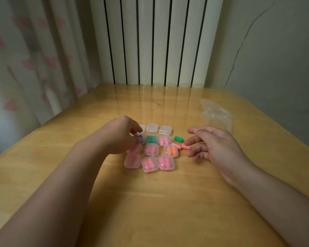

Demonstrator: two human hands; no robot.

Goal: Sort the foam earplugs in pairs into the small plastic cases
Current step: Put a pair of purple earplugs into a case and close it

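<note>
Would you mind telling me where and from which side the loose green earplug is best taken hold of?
Pinch the green earplug across its short middle, coming from above. It lies flat on the table, long axis roughly left-right, so its long sides are exposed. The right hand is nearer and open; an empty case sits close on its left, so keep the grip narrow.

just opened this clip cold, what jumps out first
A cluster of small clear cases at the table's middle, most holding pink earplugs, one green pair, one orange pair. Both hands hover there: the left hand over the purple case, the right hand reaching toward loose pink earplugs.
</note>
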